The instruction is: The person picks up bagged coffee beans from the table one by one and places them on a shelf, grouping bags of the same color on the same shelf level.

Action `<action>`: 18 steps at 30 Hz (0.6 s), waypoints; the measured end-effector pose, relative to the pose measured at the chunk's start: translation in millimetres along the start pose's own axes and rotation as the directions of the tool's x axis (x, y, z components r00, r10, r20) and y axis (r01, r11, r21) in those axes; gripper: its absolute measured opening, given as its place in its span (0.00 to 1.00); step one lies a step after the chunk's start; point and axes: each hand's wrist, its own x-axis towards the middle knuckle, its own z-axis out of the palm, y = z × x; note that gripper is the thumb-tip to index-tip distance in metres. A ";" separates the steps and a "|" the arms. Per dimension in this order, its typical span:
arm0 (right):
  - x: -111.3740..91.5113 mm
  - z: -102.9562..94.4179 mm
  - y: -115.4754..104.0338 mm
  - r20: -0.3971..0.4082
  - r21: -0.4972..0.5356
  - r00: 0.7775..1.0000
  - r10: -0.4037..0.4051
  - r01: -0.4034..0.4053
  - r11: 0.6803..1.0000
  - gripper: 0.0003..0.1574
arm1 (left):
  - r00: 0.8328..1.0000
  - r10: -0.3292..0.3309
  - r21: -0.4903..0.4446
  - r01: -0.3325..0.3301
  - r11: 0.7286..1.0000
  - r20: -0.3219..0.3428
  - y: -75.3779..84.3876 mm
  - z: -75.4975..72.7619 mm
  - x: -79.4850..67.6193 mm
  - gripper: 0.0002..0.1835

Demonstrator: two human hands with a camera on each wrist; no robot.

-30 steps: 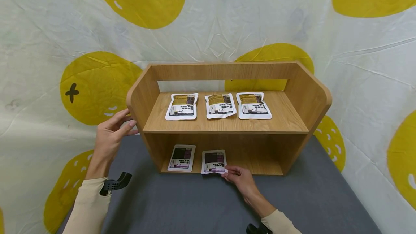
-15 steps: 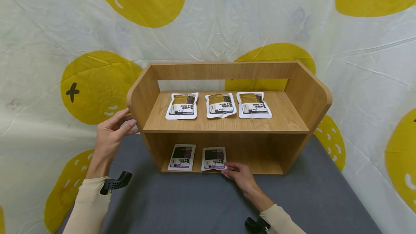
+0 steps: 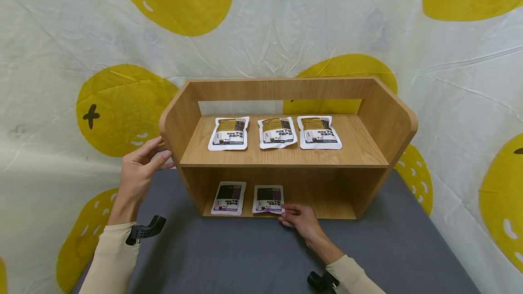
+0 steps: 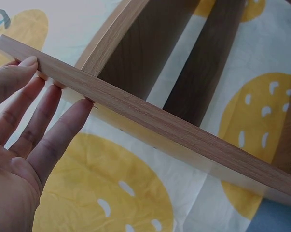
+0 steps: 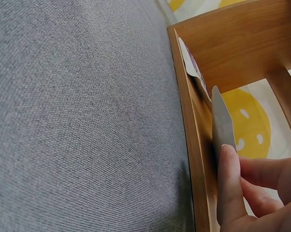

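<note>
My right hand (image 3: 303, 222) pinches the right corner of a flat white-edged pouch (image 3: 268, 199) with a dark and purple label, at the front of the lower shelf. In the right wrist view that pouch (image 5: 222, 126) tilts up over the wooden board, thumb on its near side and fingers behind. Left of it lies a matching pouch (image 3: 229, 198). My left hand (image 3: 140, 169) touches the outer side of the wooden shelf unit (image 3: 282, 159). In the left wrist view its extended fingers rest on the panel's outer face, the thumb at the panel's edge.
On the upper shelf lie three white-edged pouches with yellow and white labels: the left one (image 3: 229, 134), the middle one (image 3: 278, 133) and the right one (image 3: 319, 133). The unit stands on a grey cloth-covered table (image 3: 229, 257), before a patterned curtain (image 3: 261, 22).
The right hand has moved the pinched pouch slightly back onto the lower shelf, mostly in the first half second. The left hand has stayed at the side panel.
</note>
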 end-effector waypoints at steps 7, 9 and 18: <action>0.8 -1.3 0.8 0.000 -0.053 1.000 0.020 -0.020 0.998 0.21 | 1.000 0.003 0.000 -0.003 1.000 -0.001 -0.4 0.0 -0.2 0.25; 0.6 -1.6 0.7 0.002 -0.062 1.000 0.022 -0.022 0.998 0.21 | 1.000 0.006 -0.003 -0.006 1.000 0.001 -0.5 -0.1 -0.1 0.25; -1.5 -2.9 -2.1 0.001 -0.089 0.999 0.037 -0.037 0.995 0.22 | 1.000 0.011 -0.002 -0.011 1.000 0.007 -1.0 -0.7 -0.1 0.25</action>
